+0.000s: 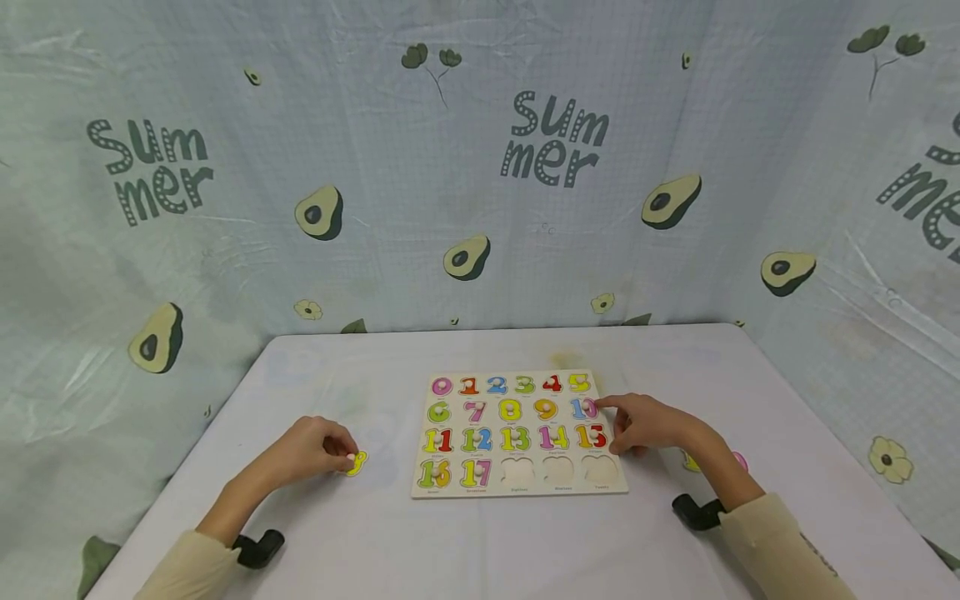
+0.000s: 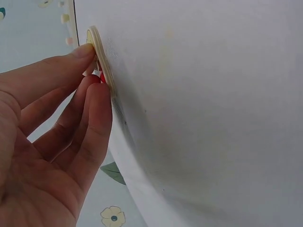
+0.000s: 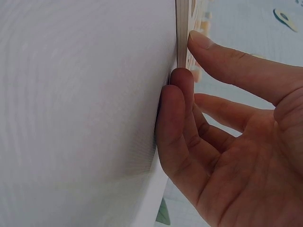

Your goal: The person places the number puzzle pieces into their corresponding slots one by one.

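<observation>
A wooden number puzzle board [image 1: 517,486] lies on the white table [image 1: 480,542]; coloured pieces fill it from 0 to 17, and three slots at the bottom right are bare. My left hand [image 1: 347,457] pinches a yellow number piece [image 1: 357,463] that lies on the table left of the board. The left wrist view shows my left hand [image 2: 94,66] holding this yellow piece [image 2: 102,56] by its knob. My right hand [image 1: 609,427] rests at the board's right edge, index finger on the "10" piece [image 1: 583,407]. In the right wrist view, my right hand [image 3: 187,54] has loosely bent fingers against the board's edge [image 3: 182,33].
Two loose pieces, one yellow [image 1: 690,462] and one pink [image 1: 739,460], lie on the table behind my right wrist. An avocado-print "Summer" cloth [image 1: 480,167] walls the table on the back and both sides. Black wrist mounts [image 1: 258,548] sit on both forearms.
</observation>
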A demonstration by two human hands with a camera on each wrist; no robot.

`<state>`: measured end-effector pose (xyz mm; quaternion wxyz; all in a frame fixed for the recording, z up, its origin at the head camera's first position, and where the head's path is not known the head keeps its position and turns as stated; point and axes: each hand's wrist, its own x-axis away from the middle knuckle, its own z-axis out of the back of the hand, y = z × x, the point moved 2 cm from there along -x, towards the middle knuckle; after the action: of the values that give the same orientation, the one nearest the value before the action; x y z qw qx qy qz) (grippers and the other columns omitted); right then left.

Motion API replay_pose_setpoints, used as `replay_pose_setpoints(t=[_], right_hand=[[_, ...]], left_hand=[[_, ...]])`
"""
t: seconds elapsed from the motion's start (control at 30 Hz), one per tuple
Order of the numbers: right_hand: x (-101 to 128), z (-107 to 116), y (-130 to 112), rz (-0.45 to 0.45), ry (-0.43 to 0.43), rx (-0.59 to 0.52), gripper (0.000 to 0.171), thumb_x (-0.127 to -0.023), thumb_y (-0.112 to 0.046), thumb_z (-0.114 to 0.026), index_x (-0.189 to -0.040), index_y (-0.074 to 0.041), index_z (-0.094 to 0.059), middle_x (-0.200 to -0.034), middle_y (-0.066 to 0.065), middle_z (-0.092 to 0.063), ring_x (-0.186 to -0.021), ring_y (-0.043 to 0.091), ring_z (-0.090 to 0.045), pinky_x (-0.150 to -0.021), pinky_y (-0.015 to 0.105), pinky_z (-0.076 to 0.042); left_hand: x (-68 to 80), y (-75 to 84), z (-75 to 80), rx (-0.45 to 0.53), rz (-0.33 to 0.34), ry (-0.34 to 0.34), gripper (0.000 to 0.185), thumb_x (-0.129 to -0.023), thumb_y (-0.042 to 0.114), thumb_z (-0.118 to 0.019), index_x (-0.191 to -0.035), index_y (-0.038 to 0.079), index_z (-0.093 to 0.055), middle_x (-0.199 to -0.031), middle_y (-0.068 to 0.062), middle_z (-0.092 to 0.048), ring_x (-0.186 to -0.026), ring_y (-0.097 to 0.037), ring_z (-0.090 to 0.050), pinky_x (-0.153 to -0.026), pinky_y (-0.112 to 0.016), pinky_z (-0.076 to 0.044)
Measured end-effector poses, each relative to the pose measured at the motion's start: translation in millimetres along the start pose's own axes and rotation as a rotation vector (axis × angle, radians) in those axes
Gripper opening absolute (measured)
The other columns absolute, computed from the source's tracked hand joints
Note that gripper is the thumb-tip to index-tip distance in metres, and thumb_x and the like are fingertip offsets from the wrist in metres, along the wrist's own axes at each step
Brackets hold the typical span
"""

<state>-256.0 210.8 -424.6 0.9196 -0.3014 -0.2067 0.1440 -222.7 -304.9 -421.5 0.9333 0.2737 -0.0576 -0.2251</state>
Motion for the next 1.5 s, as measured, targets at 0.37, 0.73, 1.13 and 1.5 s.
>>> replay_pose_setpoints(t=[0.37,0.73,1.13,1.5], right_hand=[[2.4,0.1,-1.8,0.012,0.004,-0.006,0.077,-0.084,-0.011,-0.083,-0.151,0.0,-0.047,-0.081,0.006,-0.057,-0.069,0.018,-0.055,-0.064,0.032,-0.05],[1.6,1.3,0.5,0.02,0.004,-0.012,0.078,-0.084,-0.011,-0.083,-0.152,0.001,-0.046,-0.082,0.006,-0.057,-0.07,0.018,-0.055,-0.064,0.032,-0.05],[2.0,1.0,-0.3,0.015,0.005,-0.006,0.079,-0.083,-0.012,-0.084,-0.152,0.0,-0.047,-0.083,0.006,-0.057,-0.07,0.019,-0.055,-0.063,0.032,-0.05],[0.6,1.0,1.4,0.016,-0.003,0.007,0.079,-0.084,-0.013,-0.084,-0.152,0.0,-0.046,-0.084,0.006,-0.058,-0.069,0.017,-0.056,-0.061,0.028,-0.05]], left_hand=[[-0.6,-1.5,-1.7,0.004,0.031,-0.005,0.006,-0.083,0.011,-0.084,-0.086,0.011,-0.078,-0.078,0.007,-0.071,-0.068,-0.002,-0.058,-0.061,-0.022,-0.05],[0.5,2.5,3.4,0.002,0.016,-0.014,0.007,-0.084,0.014,-0.083,-0.085,0.013,-0.076,-0.076,0.008,-0.071,-0.067,-0.001,-0.059,-0.061,-0.022,-0.05],[-4.1,20.3,5.2,-0.016,-0.001,0.034,0.009,-0.084,0.015,-0.084,-0.084,0.013,-0.075,-0.074,0.008,-0.068,-0.066,-0.003,-0.056,-0.061,-0.022,-0.05],[-16.9,36.1,0.6,-0.041,-0.02,0.067,0.009,-0.083,0.014,-0.084,-0.085,0.013,-0.075,-0.075,0.008,-0.067,-0.069,-0.004,-0.056,-0.063,-0.022,-0.05]])
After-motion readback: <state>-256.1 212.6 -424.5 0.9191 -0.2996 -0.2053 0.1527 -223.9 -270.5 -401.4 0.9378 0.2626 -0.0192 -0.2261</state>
